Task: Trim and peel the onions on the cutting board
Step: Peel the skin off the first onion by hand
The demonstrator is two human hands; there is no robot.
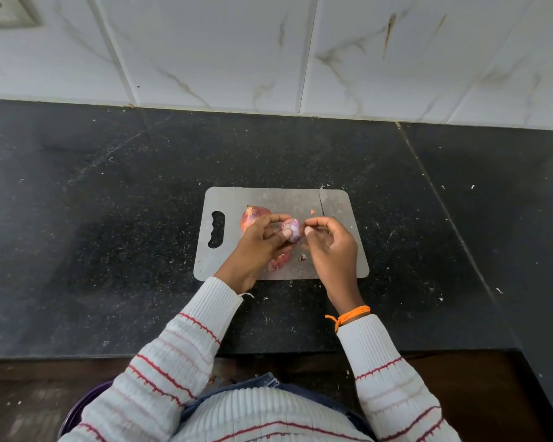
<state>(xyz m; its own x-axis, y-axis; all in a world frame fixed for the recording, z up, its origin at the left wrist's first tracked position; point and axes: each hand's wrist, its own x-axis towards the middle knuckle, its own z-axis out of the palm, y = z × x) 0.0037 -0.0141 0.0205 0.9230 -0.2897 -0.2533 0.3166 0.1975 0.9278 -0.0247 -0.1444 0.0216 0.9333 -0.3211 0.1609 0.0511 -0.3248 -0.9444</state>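
black stone counter (109, 218) beneath a marbled tile wall (364, 59); on it lies a thin grey cutting board (342, 199) with a handle slot at its left end. a knife (322, 202) rests on the far right part of the board, blade flat, well apart from both hands. an unpeeled onion (253, 216) sits on the board just behind the left hand (256, 247), its dry pink skin and stem tip intact. the left hand holds a second, partly peeled onion (291, 229) lifted a little above the board's middle, fingers curled round it from the left and below. the right hand (329, 242) is half closed, thumb and forefinger pinched together at the onion's right side; whether they grip a strip of skin cannot be told. a loose piece of pink peel (280, 261) lies on the board under the hands, a small dark trimmed end (302, 257) beside it, and a tiny orange fragment (313, 212) near the knife. judged handling: the onion is light and firm, its bared flesh smooth and probably slippery, its outer skin papery and apt to tear; best held round the middle with the skin lifted from a cut end.
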